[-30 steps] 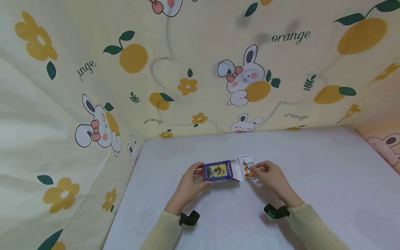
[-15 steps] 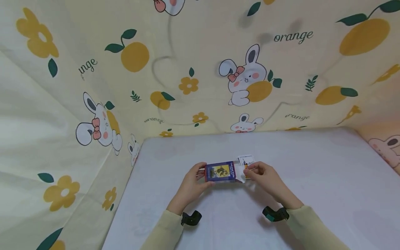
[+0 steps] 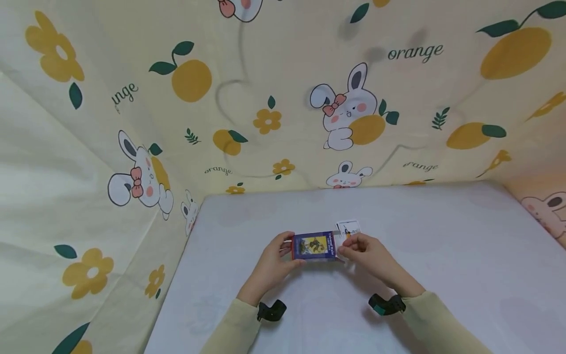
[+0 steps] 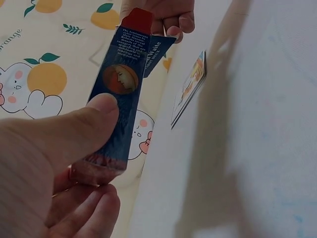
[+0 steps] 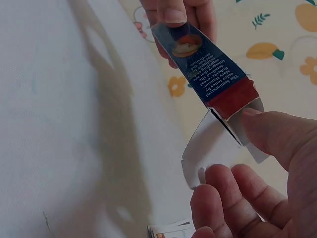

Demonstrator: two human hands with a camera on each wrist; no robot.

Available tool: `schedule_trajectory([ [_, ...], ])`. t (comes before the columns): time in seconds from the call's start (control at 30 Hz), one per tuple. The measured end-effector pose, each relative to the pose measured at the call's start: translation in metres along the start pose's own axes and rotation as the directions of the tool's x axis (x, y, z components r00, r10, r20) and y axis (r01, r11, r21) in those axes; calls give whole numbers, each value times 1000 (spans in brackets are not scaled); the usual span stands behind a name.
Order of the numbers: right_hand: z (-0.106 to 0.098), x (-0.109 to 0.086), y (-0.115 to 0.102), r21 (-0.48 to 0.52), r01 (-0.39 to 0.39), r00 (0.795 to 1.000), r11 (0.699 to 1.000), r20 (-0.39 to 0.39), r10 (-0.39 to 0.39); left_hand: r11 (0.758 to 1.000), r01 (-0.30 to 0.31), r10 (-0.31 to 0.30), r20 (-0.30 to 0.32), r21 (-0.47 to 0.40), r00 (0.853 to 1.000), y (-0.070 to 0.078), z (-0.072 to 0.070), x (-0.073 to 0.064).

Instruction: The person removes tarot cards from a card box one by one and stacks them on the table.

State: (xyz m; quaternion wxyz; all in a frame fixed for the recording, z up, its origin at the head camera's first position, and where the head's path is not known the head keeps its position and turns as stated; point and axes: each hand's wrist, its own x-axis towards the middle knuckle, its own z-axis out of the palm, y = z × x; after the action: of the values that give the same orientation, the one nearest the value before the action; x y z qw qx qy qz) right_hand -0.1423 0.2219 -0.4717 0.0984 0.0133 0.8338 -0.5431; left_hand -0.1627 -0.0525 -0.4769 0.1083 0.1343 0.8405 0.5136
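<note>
My left hand [image 3: 270,263] grips a small blue tarot card box [image 3: 314,246], thumb along its narrow side and fingers at its far side. The box has a yellow picture on its front and red ends. Its open end faces right, with the white-lined lid flap [image 5: 210,139] hanging out. At that end, my right hand [image 3: 369,258] pinches the box's flaps, its thumb on a side flap and curled fingertips at the lid flap. A small stack of cards [image 3: 348,227] lies on the table just behind the right fingers, partly hidden by them in the head view.
The table [image 3: 398,211] has a white cover. Behind and to the left hangs a cream cloth [image 3: 274,59] printed with rabbits and oranges. A dark wrist camera [image 3: 271,310] sits on the left wrist, another dark camera [image 3: 386,305] on the right.
My right hand has left the card stack and moved left to the box's open flaps. The left hand has carried the box slightly right, so it sits closer to the cards.
</note>
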Motion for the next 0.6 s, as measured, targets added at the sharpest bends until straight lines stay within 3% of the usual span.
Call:
schedule_trajectory([
  [0.2,5,-1,-4,-3,46,998,999,54,-45,1000,4,-4,20,-1,1000,2,0,-1],
  [0.27,7,4,4,4,57,996,998,67,-57,1000,-1,1,24,1,1000,2,0,-1],
  [0.6,15,11,-1,9,31,997,999,77,-32,1000,-8,8,26,10,1000,2,-1,0],
])
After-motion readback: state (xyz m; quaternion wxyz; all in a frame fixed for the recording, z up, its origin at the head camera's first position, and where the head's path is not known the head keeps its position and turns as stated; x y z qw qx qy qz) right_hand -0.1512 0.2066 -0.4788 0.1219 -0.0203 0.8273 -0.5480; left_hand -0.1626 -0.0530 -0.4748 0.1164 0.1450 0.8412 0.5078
